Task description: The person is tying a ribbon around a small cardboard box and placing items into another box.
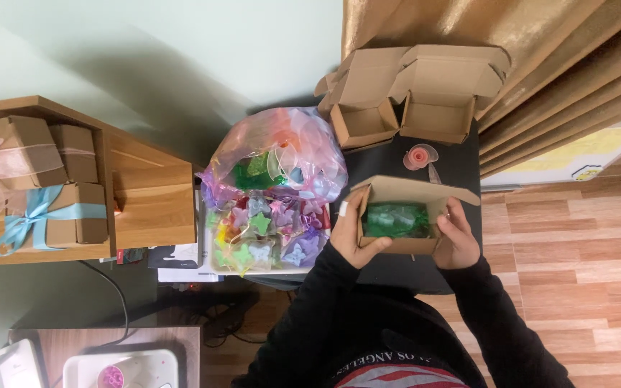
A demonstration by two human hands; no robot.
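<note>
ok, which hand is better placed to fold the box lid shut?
Probably right. The right hand sits at the open box with fingers up near the raised lid; the left hand grips the box's side and underside, steadying it.

Soft, even daylight fills the frame; a broad dim shadow crosses the wall [145, 72] at upper left, and the picture is slightly soft.

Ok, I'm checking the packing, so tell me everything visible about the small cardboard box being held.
The small cardboard box is plain brown corrugated card, open, its lid flap tilted up and back. Inside lies a green item wrapped in clear film. The left hand grips its left side, thumb along the front bottom edge; the right hand holds its right end. It is held above a dark table.
</note>
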